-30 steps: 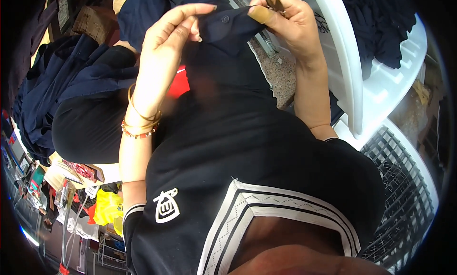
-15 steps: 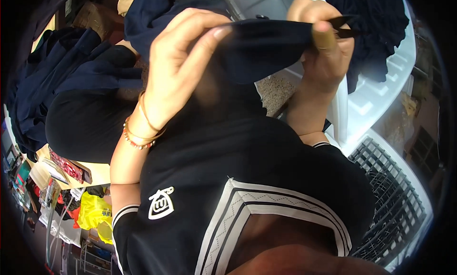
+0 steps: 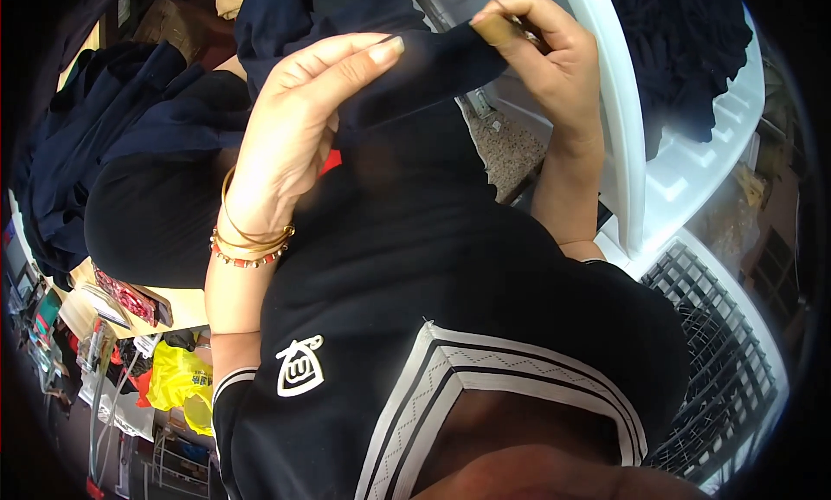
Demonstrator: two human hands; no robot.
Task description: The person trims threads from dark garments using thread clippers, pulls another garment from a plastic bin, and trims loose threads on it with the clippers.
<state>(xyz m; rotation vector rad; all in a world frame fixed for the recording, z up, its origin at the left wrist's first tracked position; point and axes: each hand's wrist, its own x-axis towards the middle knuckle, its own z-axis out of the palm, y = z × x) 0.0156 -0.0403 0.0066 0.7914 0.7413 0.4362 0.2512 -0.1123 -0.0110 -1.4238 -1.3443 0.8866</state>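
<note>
A strip of navy garment (image 3: 433, 74) is stretched between my two hands. My left hand (image 3: 299, 110) pinches it between thumb and fingers on the left. At the raised far right end, my right hand (image 3: 558, 71) is closed on the cloth's edge, its thumb wrapped in a yellowish-brown covering. A small dark tool (image 3: 530, 31) shows in part between the right fingers; its kind is mostly hidden by the hand. A small red patch (image 3: 331, 161) shows beside my left wrist.
More navy garments (image 3: 78, 145) are heaped at the left. Dark clothing (image 3: 684, 58) fills a white plastic basket (image 3: 684, 184) at the right, near a grey lattice crate (image 3: 710, 327). A yellow plastic bag (image 3: 179, 377) lies at the lower left.
My right hand has moved left and slightly up with the cloth's end, closer to my left hand. The dark points sticking out behind it no longer show. My left hand has shifted slightly left.
</note>
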